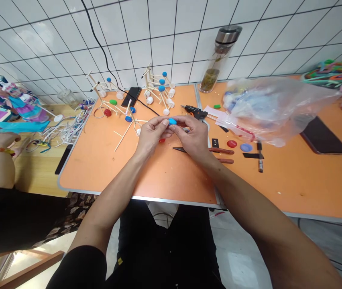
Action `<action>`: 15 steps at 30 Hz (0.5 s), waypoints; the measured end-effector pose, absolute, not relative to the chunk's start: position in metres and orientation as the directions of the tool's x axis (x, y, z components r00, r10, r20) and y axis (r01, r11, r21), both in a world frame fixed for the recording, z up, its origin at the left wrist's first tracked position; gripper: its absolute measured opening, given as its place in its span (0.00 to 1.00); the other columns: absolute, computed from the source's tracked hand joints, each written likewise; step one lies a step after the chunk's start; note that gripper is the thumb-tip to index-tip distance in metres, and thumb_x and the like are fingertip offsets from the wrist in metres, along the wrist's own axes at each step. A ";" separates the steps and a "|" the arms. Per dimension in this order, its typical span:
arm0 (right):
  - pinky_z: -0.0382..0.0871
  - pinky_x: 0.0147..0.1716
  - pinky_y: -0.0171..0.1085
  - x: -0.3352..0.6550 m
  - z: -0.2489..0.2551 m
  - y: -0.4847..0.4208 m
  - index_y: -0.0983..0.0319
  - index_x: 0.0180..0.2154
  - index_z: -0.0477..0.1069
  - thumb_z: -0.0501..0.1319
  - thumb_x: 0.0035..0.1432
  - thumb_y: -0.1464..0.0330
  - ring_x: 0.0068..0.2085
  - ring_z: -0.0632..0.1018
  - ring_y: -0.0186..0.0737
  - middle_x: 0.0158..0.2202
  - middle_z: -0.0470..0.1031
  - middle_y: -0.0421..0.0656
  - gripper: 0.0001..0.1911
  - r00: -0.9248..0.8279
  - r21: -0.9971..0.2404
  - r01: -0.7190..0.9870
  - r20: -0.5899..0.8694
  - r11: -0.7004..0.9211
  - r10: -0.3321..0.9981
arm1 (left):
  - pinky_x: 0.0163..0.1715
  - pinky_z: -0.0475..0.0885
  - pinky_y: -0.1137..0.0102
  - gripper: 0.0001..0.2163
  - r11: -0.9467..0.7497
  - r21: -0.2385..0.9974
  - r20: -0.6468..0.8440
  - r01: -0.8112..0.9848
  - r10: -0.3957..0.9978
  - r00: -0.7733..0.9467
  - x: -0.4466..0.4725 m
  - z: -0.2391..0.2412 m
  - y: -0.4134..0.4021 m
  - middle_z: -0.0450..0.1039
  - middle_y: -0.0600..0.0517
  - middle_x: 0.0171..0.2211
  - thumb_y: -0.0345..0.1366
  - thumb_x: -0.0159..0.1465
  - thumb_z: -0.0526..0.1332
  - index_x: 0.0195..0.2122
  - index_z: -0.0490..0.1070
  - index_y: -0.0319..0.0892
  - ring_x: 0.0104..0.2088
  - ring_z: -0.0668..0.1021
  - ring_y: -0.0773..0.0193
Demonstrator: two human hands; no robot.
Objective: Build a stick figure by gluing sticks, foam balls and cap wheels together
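Observation:
A small round blue piece that looks like a bottle cap [172, 121] is pinched between the fingertips of both hands, just above the orange table. My left hand [153, 134] grips it from the left with thumb and fingers closed. From the right, my right hand [192, 135] closes on the same cap. Beneath my right hand lie pliers [222, 150] with red-brown handles, their middle covered by the hand. A wooden stick frame [133, 116] with blue caps stands just left of my hands. Part of a red piece [162, 140] shows below my fingers.
More stick frames [159, 86] stand by the tiled wall. To the right are a black glue gun [195, 112], a red cap [231, 143], a blue cap [246, 147], a plastic bag [267, 104], a bottle [216, 64] and a phone [324, 135]. Another person's hand [4, 140] is at left.

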State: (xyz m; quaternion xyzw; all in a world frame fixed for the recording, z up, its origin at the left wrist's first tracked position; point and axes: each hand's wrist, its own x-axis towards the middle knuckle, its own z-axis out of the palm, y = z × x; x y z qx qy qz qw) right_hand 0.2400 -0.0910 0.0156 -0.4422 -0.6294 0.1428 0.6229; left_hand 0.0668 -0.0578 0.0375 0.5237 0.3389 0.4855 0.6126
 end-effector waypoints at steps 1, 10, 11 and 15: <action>0.86 0.51 0.49 0.240 0.016 -0.091 0.53 0.49 0.90 0.73 0.72 0.61 0.45 0.89 0.48 0.45 0.92 0.42 0.09 0.165 -0.732 0.385 0.654 0.562 0.739 | 0.37 0.86 0.72 0.29 -0.009 0.972 0.082 -0.236 0.950 0.302 0.067 0.038 -0.058 0.90 0.51 0.38 0.62 0.57 0.85 0.47 0.85 0.45 0.36 0.91 0.62; 0.83 0.48 0.48 0.238 0.012 -0.090 0.54 0.48 0.89 0.72 0.70 0.67 0.44 0.89 0.48 0.43 0.91 0.42 0.07 0.125 -0.660 0.439 0.716 0.609 0.687 | 0.24 0.75 0.76 0.25 -0.032 0.997 0.047 -0.067 0.972 0.232 0.067 0.053 -0.063 0.84 0.54 0.30 0.63 0.72 0.74 0.37 0.80 0.44 0.23 0.81 0.70; 0.83 0.49 0.48 0.238 0.012 -0.091 0.54 0.48 0.89 0.72 0.71 0.68 0.44 0.89 0.48 0.43 0.91 0.42 0.07 0.113 -0.652 0.444 0.721 0.614 0.684 | 0.23 0.73 0.77 0.24 -0.050 0.997 0.064 -0.065 0.972 0.228 0.067 0.053 -0.063 0.83 0.54 0.29 0.62 0.73 0.74 0.36 0.80 0.44 0.22 0.79 0.71; 0.84 0.52 0.49 0.238 0.011 -0.091 0.52 0.51 0.89 0.71 0.71 0.69 0.46 0.90 0.49 0.47 0.92 0.41 0.11 0.083 -0.627 0.480 0.729 0.614 0.679 | 0.20 0.68 0.77 0.22 -0.056 0.997 0.068 -0.056 0.969 0.236 0.069 0.052 -0.063 0.81 0.55 0.26 0.57 0.74 0.75 0.35 0.79 0.43 0.20 0.76 0.73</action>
